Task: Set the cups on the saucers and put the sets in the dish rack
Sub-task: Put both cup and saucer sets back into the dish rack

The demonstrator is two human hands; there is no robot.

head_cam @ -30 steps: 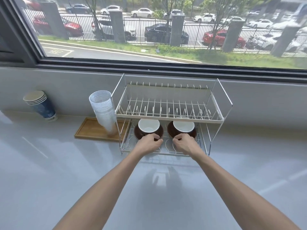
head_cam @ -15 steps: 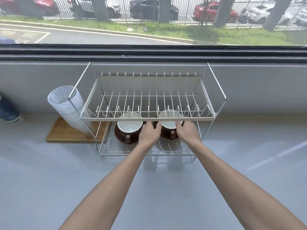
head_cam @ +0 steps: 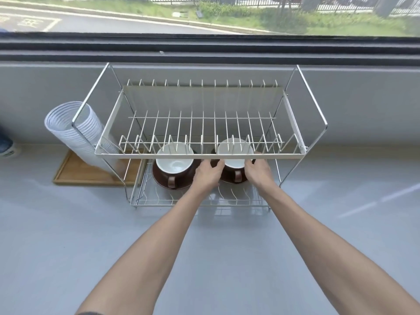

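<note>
Two cups (head_cam: pixel 175 163) on two saucers (head_cam: pixel 163 181), two hands (head_cam: pixel 208 175).

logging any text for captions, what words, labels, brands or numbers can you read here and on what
None can be read.
Road outside the window: white painted markings, too partial and blurred to read.
Paper cup at the left edge: blue print, cut off, unreadable.
Cups, saucers, dish rack, stack of plastic cups, wooden tray: no lettering visible.
</note>
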